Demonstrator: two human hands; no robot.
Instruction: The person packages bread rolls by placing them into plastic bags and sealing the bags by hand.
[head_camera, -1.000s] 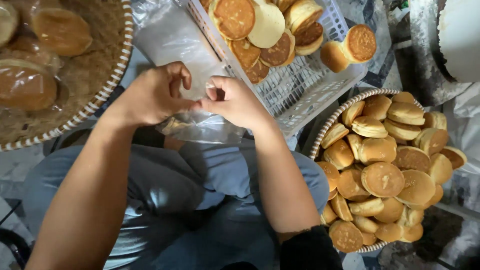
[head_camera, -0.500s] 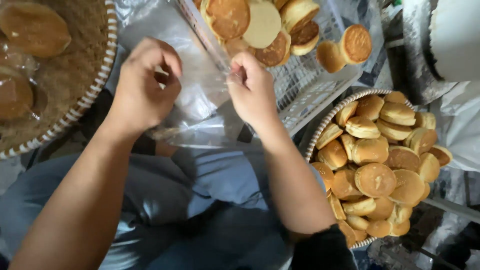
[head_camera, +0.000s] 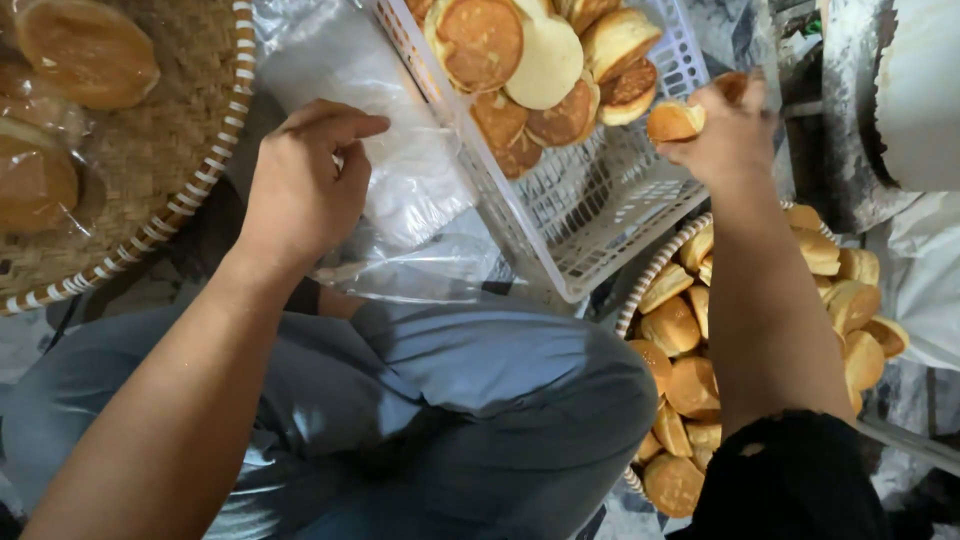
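Note:
My left hand (head_camera: 300, 185) grips the mouth of a clear plastic bag (head_camera: 410, 190) held over my lap. My right hand (head_camera: 725, 125) is raised at the right side of a white plastic basket (head_camera: 600, 215), fingers closed around a small golden round cake (head_camera: 673, 122). The basket holds several flat round cakes (head_camera: 520, 60), browned on top. Below my right forearm a round woven tray (head_camera: 650, 275) is heaped with several more small cakes (head_camera: 680, 330).
A large woven bamboo tray (head_camera: 170, 150) at the upper left carries bagged cakes (head_camera: 85, 50). My knees in grey trousers (head_camera: 420, 420) fill the lower middle. A pale metal drum (head_camera: 900, 100) and white sacking stand at the right.
My hands, together on the bag a second ago, have parted. The right hand left the bag, reached right over the basket and picked up a small cake. The left hand still holds the bag.

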